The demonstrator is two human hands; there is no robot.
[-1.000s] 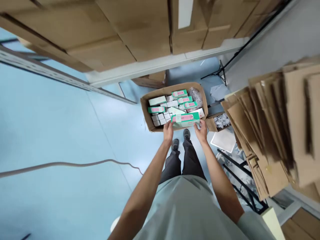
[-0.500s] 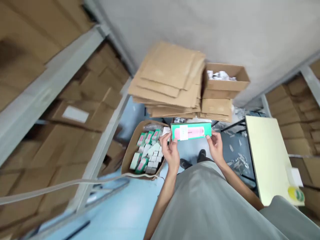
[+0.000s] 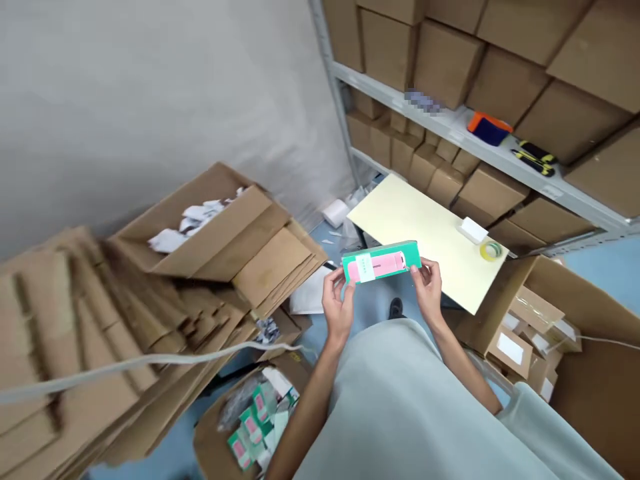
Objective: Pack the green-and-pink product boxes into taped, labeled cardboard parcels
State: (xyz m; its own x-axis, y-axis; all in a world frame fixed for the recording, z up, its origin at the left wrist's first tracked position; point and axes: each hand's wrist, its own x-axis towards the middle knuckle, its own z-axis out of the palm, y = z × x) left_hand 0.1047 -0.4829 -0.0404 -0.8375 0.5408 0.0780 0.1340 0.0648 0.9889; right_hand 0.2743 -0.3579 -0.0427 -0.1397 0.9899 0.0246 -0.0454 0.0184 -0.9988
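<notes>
A green box with a pink device pictured on it [image 3: 387, 263] is held level in front of my body, a white label near its left end. My left hand [image 3: 340, 303] grips the left end, thumb on the front face. On the right end, my right hand [image 3: 429, 287] pinches the box between thumb and fingers. Beyond the box lies a pale yellow table [image 3: 425, 223] with a white box [image 3: 473, 231] and a tape roll [image 3: 491, 251] at its right end.
Flattened cardboard [image 3: 100, 347] is stacked at left beside an open carton of crumpled paper [image 3: 240, 230]. A carton of green boxes [image 3: 207, 427] stands below. At right are a large carton with small boxes [image 3: 595, 287] and a loaded shelf [image 3: 430, 123]. A white cable [image 3: 150, 360] crosses at left.
The view has turned to the right, bringing the table, right shelf and large right carton into sight. Both hands still hold the green box, which now tilts slightly.
</notes>
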